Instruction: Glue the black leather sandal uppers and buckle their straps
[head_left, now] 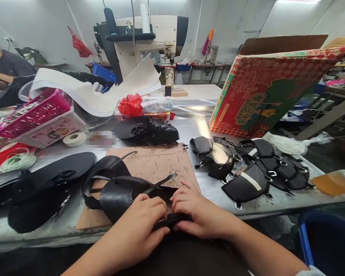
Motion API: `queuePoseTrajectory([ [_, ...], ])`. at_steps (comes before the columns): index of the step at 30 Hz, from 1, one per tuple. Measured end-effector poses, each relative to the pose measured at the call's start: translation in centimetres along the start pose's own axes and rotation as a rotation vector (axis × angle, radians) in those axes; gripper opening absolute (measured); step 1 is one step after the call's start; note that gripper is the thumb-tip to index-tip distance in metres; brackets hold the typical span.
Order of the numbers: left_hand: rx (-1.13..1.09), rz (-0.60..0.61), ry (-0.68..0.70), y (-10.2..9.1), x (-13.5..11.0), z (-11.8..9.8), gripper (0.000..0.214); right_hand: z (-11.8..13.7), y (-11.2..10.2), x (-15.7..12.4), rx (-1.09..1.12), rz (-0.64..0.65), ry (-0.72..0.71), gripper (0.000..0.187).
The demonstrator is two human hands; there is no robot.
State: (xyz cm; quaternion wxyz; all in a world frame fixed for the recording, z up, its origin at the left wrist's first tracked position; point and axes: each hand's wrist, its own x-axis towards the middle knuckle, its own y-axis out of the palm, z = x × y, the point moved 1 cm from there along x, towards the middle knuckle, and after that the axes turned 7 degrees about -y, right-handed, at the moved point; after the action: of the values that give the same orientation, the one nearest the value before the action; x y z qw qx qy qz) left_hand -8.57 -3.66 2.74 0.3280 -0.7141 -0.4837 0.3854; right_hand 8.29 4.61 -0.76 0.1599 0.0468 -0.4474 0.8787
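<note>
My left hand [145,220] and my right hand [197,211] face each other at the table's front edge. Both have their fingers curled round the near edge of a black leather piece [174,219], thumbs on the side toward me. Part of that edge is hidden under my fingers. Just left of my hands lie black leather parts with long thin straps [115,195], one strap pointing up and right. Beneath them is a brown board [156,163] marked with dark specks.
Black half-round leather pieces with metal buckles [247,182] lie on the right, before a red carton [255,96]. Stacked black pieces [46,184] stand left, near a pink basket [37,115] and tape roll [74,138]. A sewing machine [152,38] stands behind. A blue bin [304,237] is low right.
</note>
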Motion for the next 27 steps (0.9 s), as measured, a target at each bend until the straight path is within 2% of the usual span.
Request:
queuePoseTrajectory([
  [4,-0.084,-0.005,-0.065,0.4,-0.2,0.1,0.006,0.2,0.2,0.3,0.060,-0.003,-0.011,0.015],
  [9,-0.195,0.091,-0.188,0.3,0.0,0.3,0.006,0.9,0.2,0.3,0.060,-0.003,-0.033,0.016],
  [12,-0.298,0.090,-0.186,0.0,0.3,0.2,0.015,1.3,0.1,0.4,0.042,0.002,-0.051,0.016],
  [15,-0.307,0.071,-0.152,0.0,0.5,-0.3,0.017,1.3,0.2,0.4,0.090,-0.024,-0.059,0.016],
  [18,-0.242,0.009,-0.059,-0.2,0.9,-1.0,0.015,1.4,0.1,0.2,0.119,-0.136,-0.045,0.020],
  [21,-0.078,-0.167,0.202,-0.8,1.5,-2.0,0.019,1.9,-0.5,-0.3,0.013,-0.330,-0.107,0.022],
  [24,0.073,-0.318,0.441,-1.2,2.0,-2.4,0.026,1.7,-1.7,-1.1,-0.175,-0.492,-0.174,0.014],
  [26,0.139,-0.331,0.456,-0.9,2.4,-1.8,0.027,0.5,-2.6,-1.6,-0.225,-0.505,-0.167,0.008],
  [27,0.173,-0.310,0.425,-0.5,2.6,-1.2,0.027,-0.5,-3.0,-1.9,-0.236,-0.514,-0.115,0.013],
])
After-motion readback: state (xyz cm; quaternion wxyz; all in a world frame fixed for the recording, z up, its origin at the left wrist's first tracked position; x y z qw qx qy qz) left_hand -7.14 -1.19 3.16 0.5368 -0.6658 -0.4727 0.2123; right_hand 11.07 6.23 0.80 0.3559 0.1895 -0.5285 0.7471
